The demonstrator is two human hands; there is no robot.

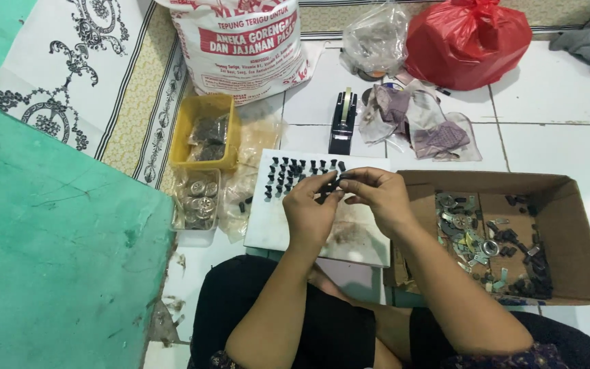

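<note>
Left hand (311,208) and right hand (377,195) pinched together on a small black part (338,182) above the white board (322,236); rows of black pieces (295,174) already standing, many loose parts (507,253) still in the cardboard box (575,225).

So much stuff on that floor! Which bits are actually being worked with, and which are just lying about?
In use: left hand and right hand pinching a small black part; white board of black pegs; cardboard box of metal parts.

Lying about: red bag, printed sack, tape dispenser, yellow tub.
</note>
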